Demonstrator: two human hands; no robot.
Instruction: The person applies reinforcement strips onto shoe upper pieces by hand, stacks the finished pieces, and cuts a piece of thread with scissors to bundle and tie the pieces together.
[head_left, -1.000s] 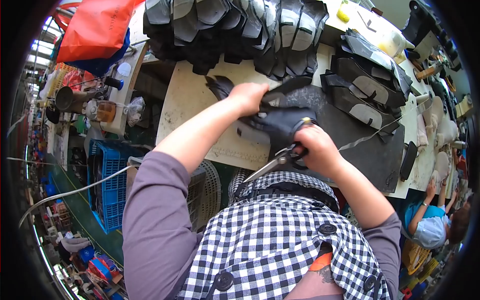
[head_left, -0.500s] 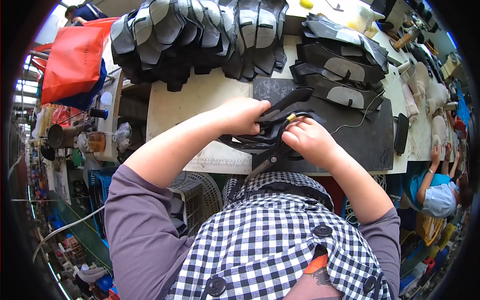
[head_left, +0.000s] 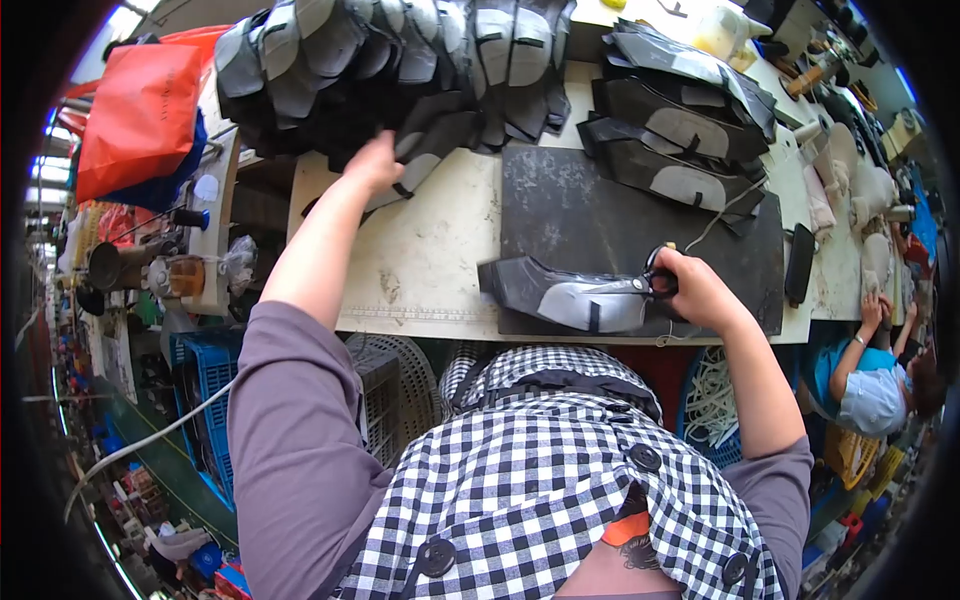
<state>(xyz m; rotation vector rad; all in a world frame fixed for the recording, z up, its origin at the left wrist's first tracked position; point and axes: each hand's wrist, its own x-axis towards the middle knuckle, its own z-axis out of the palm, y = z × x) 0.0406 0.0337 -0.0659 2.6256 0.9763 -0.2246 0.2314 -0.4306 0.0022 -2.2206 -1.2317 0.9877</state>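
Note:
My left hand (head_left: 378, 165) is stretched out to the far left of the table, a little blurred, with its fingers around a black piece with a grey patch (head_left: 425, 160), shaped like a shoe upper part. This piece lies slantwise at the front of the big pile (head_left: 345, 50) of similar pieces. My right hand (head_left: 697, 290) grips the black handles of a pair of scissors (head_left: 662, 282). Their blades point left, over another black and grey piece (head_left: 590, 303) lying on the dark cutting mat (head_left: 560, 190) close to my body.
A second stack of pieces (head_left: 690, 130) lies on the mat's far right, with a thin cord (head_left: 715, 222) beside it. A dark flat object (head_left: 800, 263) rests at the right edge. A red bag (head_left: 140, 125) hangs left. A co-worker's arm (head_left: 857, 355) shows far right.
My left hand has moved away from my right hand to the far-left pile. My right hand has shifted right and down with the scissors. A piece now lies flat on the mat.

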